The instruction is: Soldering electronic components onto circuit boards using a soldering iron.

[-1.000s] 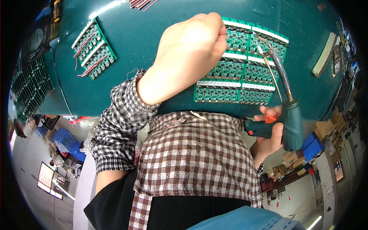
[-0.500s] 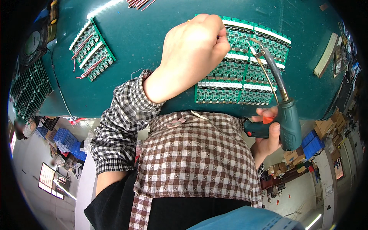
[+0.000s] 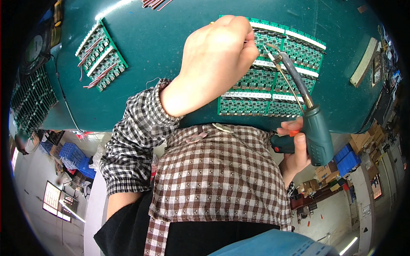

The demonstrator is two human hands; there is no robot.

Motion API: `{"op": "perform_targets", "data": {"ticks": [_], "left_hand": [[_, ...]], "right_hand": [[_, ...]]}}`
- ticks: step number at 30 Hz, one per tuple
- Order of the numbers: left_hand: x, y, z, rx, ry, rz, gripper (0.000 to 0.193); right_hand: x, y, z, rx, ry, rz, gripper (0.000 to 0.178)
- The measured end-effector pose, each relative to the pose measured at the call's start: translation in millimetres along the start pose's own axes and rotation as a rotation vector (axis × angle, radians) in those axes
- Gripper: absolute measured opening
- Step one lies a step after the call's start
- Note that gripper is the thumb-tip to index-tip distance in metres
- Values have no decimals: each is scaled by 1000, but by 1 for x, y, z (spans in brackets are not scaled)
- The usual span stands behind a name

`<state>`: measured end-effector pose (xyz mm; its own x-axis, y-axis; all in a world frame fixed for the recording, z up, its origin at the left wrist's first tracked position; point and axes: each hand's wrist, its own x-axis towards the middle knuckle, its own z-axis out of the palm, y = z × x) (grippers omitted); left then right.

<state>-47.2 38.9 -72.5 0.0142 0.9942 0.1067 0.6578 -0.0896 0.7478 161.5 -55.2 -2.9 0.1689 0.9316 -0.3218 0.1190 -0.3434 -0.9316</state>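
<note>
While the right hand (image 3: 298,157) grips a green soldering gun (image 3: 318,136), the left hand (image 3: 220,53) curls closed, contents hidden, the circuit-board panel (image 3: 262,81) partly beneath it.

One left hand (image 3: 220,62), one right hand (image 3: 297,155), one soldering gun (image 3: 318,134), one apron (image 3: 222,175). One big circuit board (image 3: 256,79): six white strips (image 3: 247,94) showing. One small board (image 3: 119,61): two short strips (image 3: 88,39), two wire bunches (image 3: 101,77). One wire bundle (image 3: 154,3).
</note>
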Motion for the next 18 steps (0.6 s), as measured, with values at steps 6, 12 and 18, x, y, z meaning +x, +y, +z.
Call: {"op": "perform_targets", "data": {"ticks": [6, 12, 18], "left_hand": [[0, 0, -1, 9, -17, -17, 7], [-1, 0, 0, -3, 9, -11, 8], [-2, 1, 2, 7, 29, -23, 9]], "right_hand": [[1, -4, 5, -8, 11, 33, 42], [2, -4, 7, -5, -1, 9, 38], [4, -6, 10, -37, -7, -9, 35]]}}
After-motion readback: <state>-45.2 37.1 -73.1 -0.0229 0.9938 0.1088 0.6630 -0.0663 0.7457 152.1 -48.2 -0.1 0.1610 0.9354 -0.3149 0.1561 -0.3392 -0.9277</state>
